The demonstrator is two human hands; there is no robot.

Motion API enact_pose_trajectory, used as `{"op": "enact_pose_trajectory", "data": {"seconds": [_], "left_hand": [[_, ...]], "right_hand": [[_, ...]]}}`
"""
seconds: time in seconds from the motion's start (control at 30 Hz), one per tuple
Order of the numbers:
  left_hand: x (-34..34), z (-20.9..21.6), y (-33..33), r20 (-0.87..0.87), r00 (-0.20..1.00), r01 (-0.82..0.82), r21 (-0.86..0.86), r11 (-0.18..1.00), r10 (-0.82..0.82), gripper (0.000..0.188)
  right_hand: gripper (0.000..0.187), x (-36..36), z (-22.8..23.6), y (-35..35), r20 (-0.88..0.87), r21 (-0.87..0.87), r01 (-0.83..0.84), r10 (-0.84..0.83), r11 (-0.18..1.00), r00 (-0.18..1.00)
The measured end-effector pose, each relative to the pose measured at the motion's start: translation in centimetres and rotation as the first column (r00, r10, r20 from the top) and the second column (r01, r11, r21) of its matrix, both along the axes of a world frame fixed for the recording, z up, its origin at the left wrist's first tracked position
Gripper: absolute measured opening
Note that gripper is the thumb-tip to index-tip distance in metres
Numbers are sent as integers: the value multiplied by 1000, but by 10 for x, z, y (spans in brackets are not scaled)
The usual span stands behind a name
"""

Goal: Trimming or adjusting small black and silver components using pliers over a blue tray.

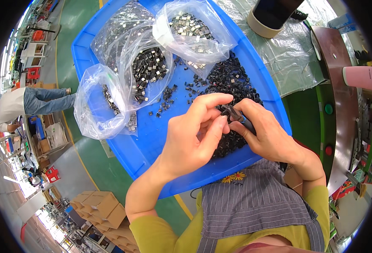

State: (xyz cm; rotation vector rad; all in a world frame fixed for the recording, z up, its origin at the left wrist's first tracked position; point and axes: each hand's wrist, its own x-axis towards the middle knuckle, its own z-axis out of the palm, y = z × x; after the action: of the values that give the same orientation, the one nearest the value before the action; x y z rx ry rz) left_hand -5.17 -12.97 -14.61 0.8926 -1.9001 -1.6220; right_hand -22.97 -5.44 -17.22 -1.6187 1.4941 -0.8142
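My left hand (pixel 190 137) is over the blue tray (pixel 152 141), its thumb and forefinger pinched together on something too small to make out. Close by on the right, my right hand (pixel 264 130) is closed round small dark pliers (pixel 235 114). The jaws point toward the left fingertips. Beneath both hands spreads a heap of small black parts (pixel 226 80). Several clear plastic bags stand on the tray: a left one (pixel 91 116), a middle one (pixel 150 69) with black and silvery square pieces, and a far one (pixel 194 27) with mostly silvery pieces.
Plastic sheeting (pixel 295 67) covers the surface beyond the tray's right edge, with a tape roll (pixel 264 27) on it. A pink cup (pixel 361 78) stands far right. At left, another person (pixel 23 103) is by shelving; stacked cardboard boxes (pixel 103 206) are lower left.
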Motion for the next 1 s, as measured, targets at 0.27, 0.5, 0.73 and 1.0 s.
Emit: {"op": "enact_pose_trajectory", "data": {"seconds": [0.27,0.5,0.73,1.0], "left_hand": [[-1,7,-8,52,995,86,-3,996,-85,30],[2,6,-6,114,990,92,-102,991,-80,31],[2,7,-8,135,987,106,-91,990,-93,30],[2,6,-6,185,978,115,-81,990,-99,29]], "right_hand": [[22,-1,-3,0,58,66,-17,13,998,998],[33,-1,-3,0,128,-23,-51,54,998,990],[35,-1,-1,-1,114,-22,-63,65,998,991],[28,-1,-2,1,76,18,-49,48,999,996]]}}
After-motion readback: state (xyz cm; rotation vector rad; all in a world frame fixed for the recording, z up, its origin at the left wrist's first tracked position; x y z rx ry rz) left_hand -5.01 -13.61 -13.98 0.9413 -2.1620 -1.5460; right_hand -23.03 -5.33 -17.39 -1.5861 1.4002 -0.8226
